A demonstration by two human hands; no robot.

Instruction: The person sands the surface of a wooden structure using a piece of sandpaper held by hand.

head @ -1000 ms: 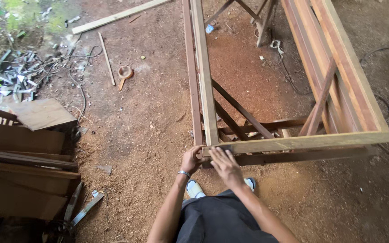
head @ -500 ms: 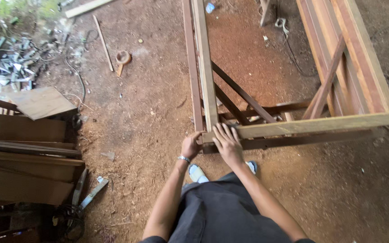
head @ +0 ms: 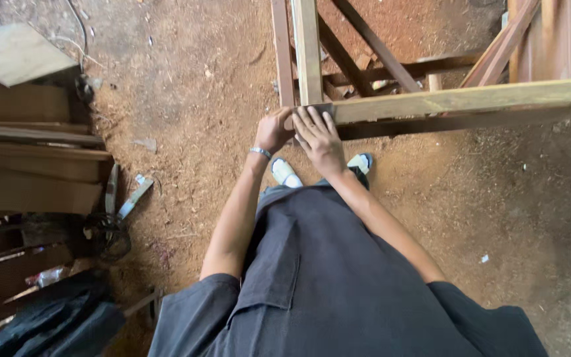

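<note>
Stacked planks [head: 31,165]: lie left, well apart from the hands.
Left hand [head: 273,131]: grip curled around the frame corner [head: 312,112].
Right hand [head: 318,135]: flat on top, fingers spread, grasping nothing.
Risk: fingers pinched if the frame shifts on loose sawdust floor [head: 186,119].

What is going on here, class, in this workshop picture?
A person stands on a dirt floor strewn with sawdust, at the corner of a wooden frame. The left hand grips the corner from the side, and the right hand lies flat on top of the near rail, fingers spread. The frame's rails run away from the person and to the right, with slanted braces inside. Stacked planks lie to the left.
</note>
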